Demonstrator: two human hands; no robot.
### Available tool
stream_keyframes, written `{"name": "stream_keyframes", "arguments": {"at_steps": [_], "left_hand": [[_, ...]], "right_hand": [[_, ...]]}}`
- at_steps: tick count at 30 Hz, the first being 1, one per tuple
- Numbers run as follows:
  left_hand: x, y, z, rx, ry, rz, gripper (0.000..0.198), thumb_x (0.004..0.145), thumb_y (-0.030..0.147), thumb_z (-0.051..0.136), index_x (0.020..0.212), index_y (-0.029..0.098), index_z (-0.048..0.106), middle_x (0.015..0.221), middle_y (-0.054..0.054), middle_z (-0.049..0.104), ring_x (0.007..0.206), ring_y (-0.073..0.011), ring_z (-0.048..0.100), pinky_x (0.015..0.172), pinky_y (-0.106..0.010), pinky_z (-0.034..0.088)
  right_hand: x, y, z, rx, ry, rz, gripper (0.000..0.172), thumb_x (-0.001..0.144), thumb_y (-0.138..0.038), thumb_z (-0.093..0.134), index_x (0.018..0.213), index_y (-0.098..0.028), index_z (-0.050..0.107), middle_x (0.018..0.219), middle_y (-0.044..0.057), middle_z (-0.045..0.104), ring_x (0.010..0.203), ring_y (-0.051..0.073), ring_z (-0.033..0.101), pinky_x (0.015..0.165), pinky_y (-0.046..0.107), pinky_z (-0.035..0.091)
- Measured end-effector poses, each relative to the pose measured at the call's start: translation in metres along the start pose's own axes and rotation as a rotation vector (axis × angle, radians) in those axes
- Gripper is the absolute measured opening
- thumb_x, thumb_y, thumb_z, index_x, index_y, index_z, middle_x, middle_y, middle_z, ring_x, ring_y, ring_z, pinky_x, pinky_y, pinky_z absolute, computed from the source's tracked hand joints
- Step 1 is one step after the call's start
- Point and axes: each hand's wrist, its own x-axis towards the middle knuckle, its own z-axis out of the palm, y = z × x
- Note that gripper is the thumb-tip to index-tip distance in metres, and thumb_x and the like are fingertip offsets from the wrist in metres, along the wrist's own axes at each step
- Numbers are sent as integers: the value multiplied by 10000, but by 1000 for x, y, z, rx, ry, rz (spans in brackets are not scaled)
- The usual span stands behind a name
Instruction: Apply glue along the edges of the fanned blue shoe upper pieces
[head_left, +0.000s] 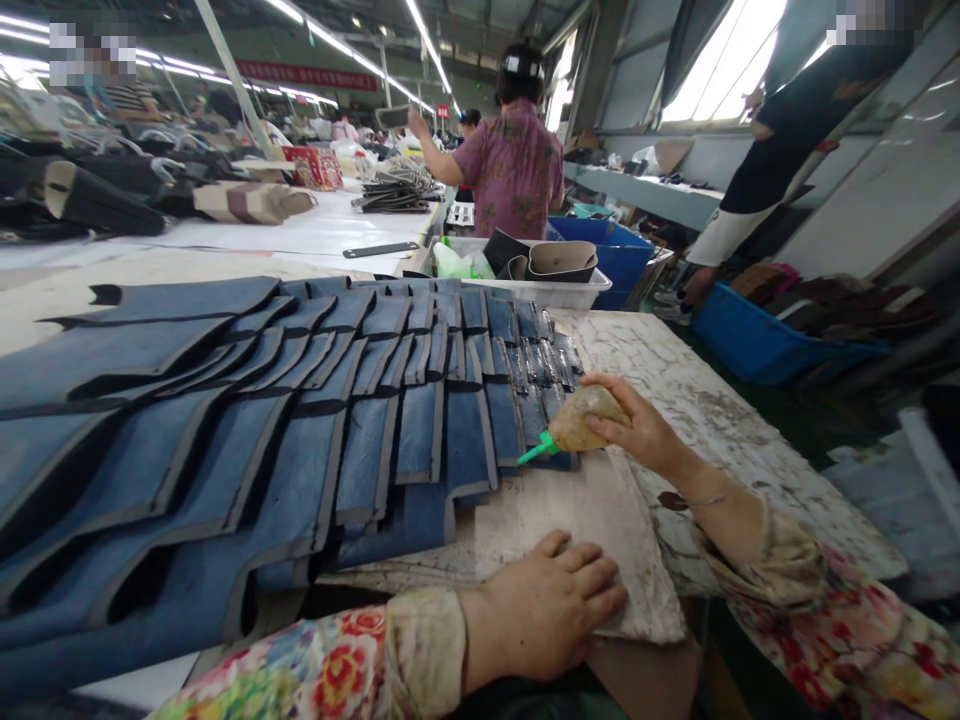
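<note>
A long fanned row of blue leather pieces [360, 400] with dark edges lies overlapped across the table. My right hand [637, 425] is wrapped round a small glue bottle [581, 420] whose green nozzle [536, 452] touches the edge of the nearest pieces. My left hand [544, 605] rests flat, fingers stretched out, on a stained board [600, 520] under the pieces at the table's near edge. Both forearms wear flowered sleeves.
A white bin [555, 290] with rolled leather stands behind the row, with blue crates [622, 255] beyond. A person in a purple shirt [514, 160] stands at the far table. Another person [757, 180] bends over a blue crate [757, 340] on the right.
</note>
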Motion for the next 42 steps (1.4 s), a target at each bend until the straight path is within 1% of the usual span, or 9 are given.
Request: {"name": "stream_keyframes", "arguments": {"at_steps": [5, 10, 17, 19, 21, 25, 29, 38, 42], "left_hand": [[-1, 0, 0, -18, 0, 1, 445, 899, 338, 429, 1290, 126, 408, 1320, -79, 484, 1212, -242, 404, 965, -412, 335], [0, -1, -2, -7, -4, -2, 441, 899, 340, 425, 1288, 132, 408, 1322, -73, 480, 1215, -239, 402, 968, -412, 336], [-1, 0, 0, 21, -1, -6, 447, 902, 350, 415, 1290, 129, 413, 1324, -72, 474, 1208, -233, 402, 962, -406, 349], [-1, 0, -1, 26, 0, -6, 450, 908, 351, 402, 1301, 131, 408, 1327, -72, 472, 1215, -228, 398, 966, -405, 349], [-2, 0, -2, 33, -7, -5, 459, 909, 363, 402, 1308, 136, 406, 1330, -74, 469, 1222, -224, 394, 974, -406, 347], [-1, 1, -5, 48, -20, -2, 456, 912, 376, 399, 1304, 144, 415, 1326, -73, 466, 1220, -221, 395, 978, -391, 347], [-2, 1, -3, 71, -1, 2, 437, 930, 380, 364, 1288, 138, 428, 1314, -74, 472, 1207, -220, 403, 970, -384, 352], [-2, -2, 10, 127, 31, 32, 389, 926, 363, 384, 1251, 168, 473, 1302, -91, 489, 1214, -214, 414, 957, -388, 363], [-1, -3, 13, 135, 46, 31, 393, 929, 365, 375, 1252, 162, 469, 1308, -70, 482, 1210, -211, 404, 954, -393, 368]], "right_hand": [[11, 2, 3, -59, 59, -68, 429, 804, -424, 624, 1180, -263, 496, 1064, 39, 569, 961, 221, 559, 867, 364, 480], [28, 6, 6, -64, 148, -102, 435, 801, -421, 624, 1177, -259, 476, 1116, 53, 540, 993, 225, 548, 901, 390, 470], [7, 4, 1, -81, 33, -104, 424, 805, -437, 624, 1174, -272, 494, 1101, 48, 562, 1011, 231, 552, 891, 372, 476], [6, 5, 0, -75, 29, -100, 427, 808, -432, 622, 1182, -272, 491, 1114, 48, 558, 1021, 230, 548, 895, 369, 474], [13, 8, 2, -67, 51, -86, 434, 809, -431, 619, 1188, -268, 484, 1114, 50, 553, 1013, 230, 549, 899, 377, 472], [42, 17, 9, -71, 152, -80, 454, 793, -451, 623, 1176, -255, 478, 1141, 65, 541, 1038, 244, 538, 949, 422, 441], [62, 23, 13, -88, 229, -85, 457, 789, -458, 612, 1165, -236, 479, 1143, 76, 540, 1067, 254, 522, 975, 442, 417], [43, 24, 4, -40, 128, -65, 441, 804, -444, 611, 1176, -244, 484, 1084, 53, 553, 991, 236, 544, 921, 409, 434], [55, 26, 10, -54, 193, -70, 437, 795, -434, 609, 1161, -231, 485, 1105, 68, 552, 1009, 243, 540, 932, 423, 429]]}}
